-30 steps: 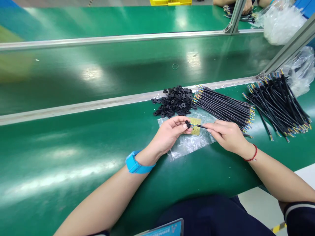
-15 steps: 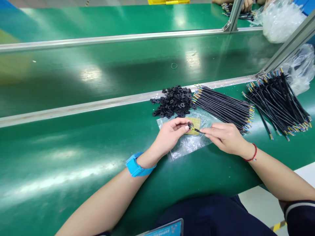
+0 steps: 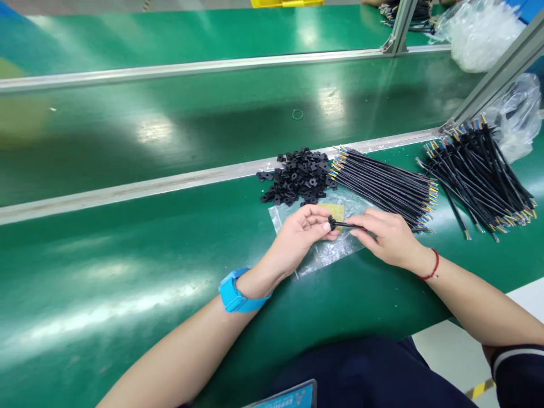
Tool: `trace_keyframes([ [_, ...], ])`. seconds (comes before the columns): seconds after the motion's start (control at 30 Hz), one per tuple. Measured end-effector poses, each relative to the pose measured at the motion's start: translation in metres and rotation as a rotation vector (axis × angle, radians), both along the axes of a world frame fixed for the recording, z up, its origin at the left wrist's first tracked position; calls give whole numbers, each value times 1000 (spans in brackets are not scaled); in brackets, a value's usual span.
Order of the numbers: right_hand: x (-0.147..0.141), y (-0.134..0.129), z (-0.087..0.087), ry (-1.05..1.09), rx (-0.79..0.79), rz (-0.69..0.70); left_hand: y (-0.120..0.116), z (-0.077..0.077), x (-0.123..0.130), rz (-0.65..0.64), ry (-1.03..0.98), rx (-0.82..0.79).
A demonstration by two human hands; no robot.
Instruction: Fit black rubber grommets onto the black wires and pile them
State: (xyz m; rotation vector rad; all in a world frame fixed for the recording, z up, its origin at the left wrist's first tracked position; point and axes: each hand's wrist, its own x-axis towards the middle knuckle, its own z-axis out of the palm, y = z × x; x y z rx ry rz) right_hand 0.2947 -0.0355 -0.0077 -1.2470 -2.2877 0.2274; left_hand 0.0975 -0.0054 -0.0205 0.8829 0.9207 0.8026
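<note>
My left hand [image 3: 306, 229] pinches a small black clip [image 3: 332, 222] between thumb and fingers. Into this clip runs the end of a black cable [image 3: 349, 225], which my right hand [image 3: 382, 235] grips close behind it. The rest of that cable is mostly hidden by my right hand. Under the hands lie a clear plastic bag [image 3: 317, 262] and a small yellowish square pad [image 3: 338, 211]. Just beyond them is a heap of black clips [image 3: 297, 177]. To its right, a row of black cables [image 3: 382, 184] with coloured wire ends lies side by side.
A looser pile of black cables [image 3: 484, 175] lies at the right, by a crumpled plastic bag [image 3: 521, 113]. A metal rail [image 3: 170, 190] crosses the green table behind the heap, and a metal post [image 3: 497, 73] slants up at the right. A green rubber band [image 3: 297, 114] lies farther back.
The coloured wires that showed between my hands are now out of sight, and the black cable reaches the clip. My right hand has shifted slightly left, closer to my left hand.
</note>
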Motion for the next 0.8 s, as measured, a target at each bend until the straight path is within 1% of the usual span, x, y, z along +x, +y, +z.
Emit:
trace_keyframes([
  [0.07,-3,-2,-1,-36,49,-25,-4,-1,3,46,24,4],
  [0.1,-4,-3,-1,-53,65,-36,-6,-1,3,49,56,31],
  [0.17,-5,-5,0,-81,44,-46,-8,-3,2,32,140,129],
  [0.2,-6,-6,1,-86,2,-39,-8,-4,1,14,188,193],
  [0.27,-5,-6,4,-69,-142,-4,-8,-5,-2,-34,303,361],
  [0.33,-4,-5,9,-8,-334,41,-8,-4,-5,-104,428,566],
  [0.4,-3,-3,12,84,-523,55,-8,-1,-6,-172,517,738],
  [0.5,-3,0,13,214,-726,58,-11,3,-4,-226,548,877],
  [0.6,-5,2,10,295,-834,91,-14,6,-1,-250,529,951],
  [0.67,-6,3,9,324,-804,92,-13,6,1,-232,519,949],
  [0.7,-6,3,9,319,-741,83,-13,5,1,-200,503,921],
  [0.73,-6,3,9,295,-644,72,-12,5,1,-156,468,872],
  [0.8,-6,1,8,193,-396,45,-10,4,1,-94,353,717],
])
